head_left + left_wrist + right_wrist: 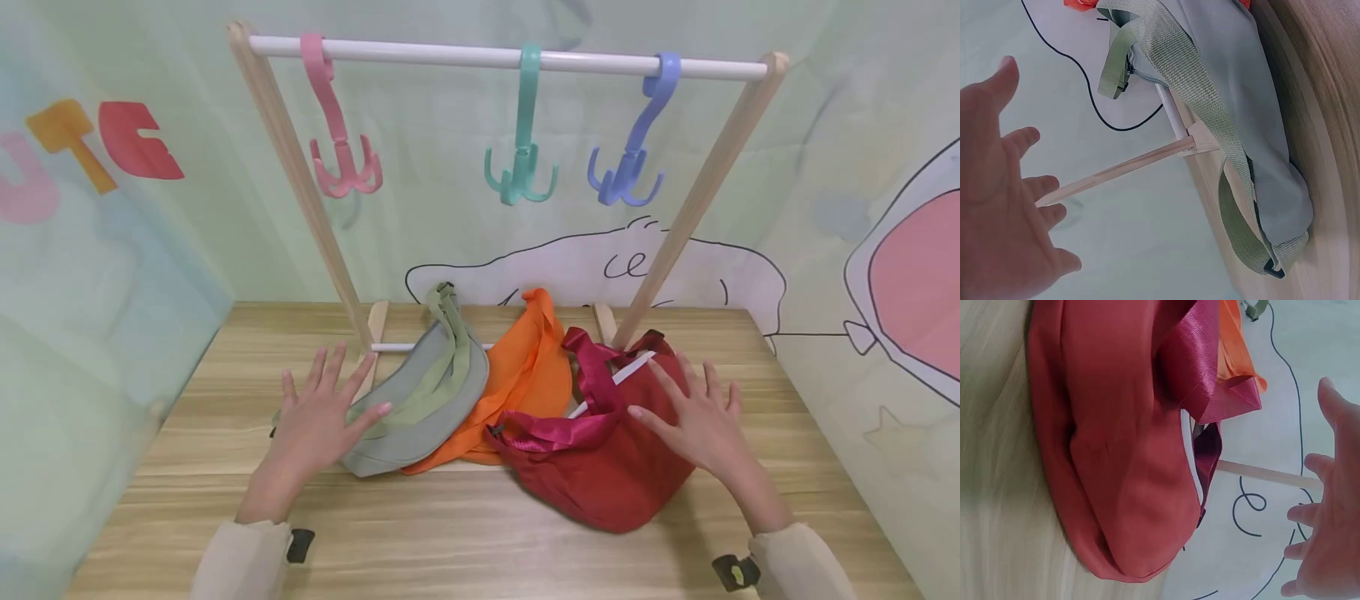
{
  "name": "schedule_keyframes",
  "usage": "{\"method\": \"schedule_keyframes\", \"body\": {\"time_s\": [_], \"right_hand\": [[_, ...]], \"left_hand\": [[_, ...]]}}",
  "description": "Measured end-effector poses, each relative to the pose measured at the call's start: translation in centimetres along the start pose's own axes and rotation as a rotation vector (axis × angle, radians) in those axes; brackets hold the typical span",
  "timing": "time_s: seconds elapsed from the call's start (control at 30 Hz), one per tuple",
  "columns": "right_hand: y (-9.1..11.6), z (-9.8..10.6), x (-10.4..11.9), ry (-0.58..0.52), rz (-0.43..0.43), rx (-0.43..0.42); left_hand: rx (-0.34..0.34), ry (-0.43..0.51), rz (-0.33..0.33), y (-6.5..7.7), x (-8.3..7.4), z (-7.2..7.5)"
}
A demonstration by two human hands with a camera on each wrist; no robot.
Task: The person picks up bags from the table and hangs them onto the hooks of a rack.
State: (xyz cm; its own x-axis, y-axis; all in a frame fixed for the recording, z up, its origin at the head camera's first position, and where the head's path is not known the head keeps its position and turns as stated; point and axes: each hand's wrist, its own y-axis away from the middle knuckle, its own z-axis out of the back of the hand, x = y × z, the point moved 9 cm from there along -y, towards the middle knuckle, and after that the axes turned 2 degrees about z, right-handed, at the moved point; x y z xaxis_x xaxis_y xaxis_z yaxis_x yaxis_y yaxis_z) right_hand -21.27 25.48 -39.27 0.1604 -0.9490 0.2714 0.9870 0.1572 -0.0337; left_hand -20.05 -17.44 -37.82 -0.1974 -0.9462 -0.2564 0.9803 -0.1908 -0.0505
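Three soft bags lie side by side at the foot of a rack. A grey bag (420, 429) with a green strap (1188, 69) is on the left, an orange bag (525, 371) in the middle, and a red bag (622, 475) with a magenta strap (1194, 362) on the right. My left hand (315, 425) is spread beside the grey bag, fingers apart, holding nothing. Over the right side of the red bag my right hand (701, 417) is spread too, nothing in its grasp. Whether either hand touches a bag cannot be told in the head view.
A wooden rack with a white top bar (450, 54) stands behind the bags. Hanging from the bar are a pink hook (345, 167), a green hook (522, 167) and a blue hook (626, 171). Printed cloth walls surround the wooden table (450, 533).
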Motion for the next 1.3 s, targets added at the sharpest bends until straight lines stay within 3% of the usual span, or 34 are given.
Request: {"method": "schedule_keyframes", "body": {"time_s": [0.2,0.33,0.53,0.73,1.0,1.3], "right_hand": [[-0.4,0.3,0.8,-0.024,0.022,0.005],[-1.2,0.0,1.9,-0.113,0.077,0.03],[-2.4,-1.0,5.0,-0.263,0.233,0.064],[-2.9,-2.8,8.7,-0.404,0.379,0.133],[-3.3,-5.5,13.5,-0.415,0.505,0.178],[-4.6,-7.5,17.1,-0.48,0.528,0.232]], "left_hand": [[-0.046,0.024,-0.027,-0.2,0.0,0.1],[-0.065,0.064,-0.056,-0.2,-0.2,-0.2],[-0.079,0.162,-0.078,-0.4,-0.2,-1.6],[-0.041,0.293,-0.079,0.0,-0.3,-3.5],[-0.046,0.322,-0.077,0.3,0.3,-5.4],[-0.042,0.399,-0.083,0.4,0.8,-6.7]]}}
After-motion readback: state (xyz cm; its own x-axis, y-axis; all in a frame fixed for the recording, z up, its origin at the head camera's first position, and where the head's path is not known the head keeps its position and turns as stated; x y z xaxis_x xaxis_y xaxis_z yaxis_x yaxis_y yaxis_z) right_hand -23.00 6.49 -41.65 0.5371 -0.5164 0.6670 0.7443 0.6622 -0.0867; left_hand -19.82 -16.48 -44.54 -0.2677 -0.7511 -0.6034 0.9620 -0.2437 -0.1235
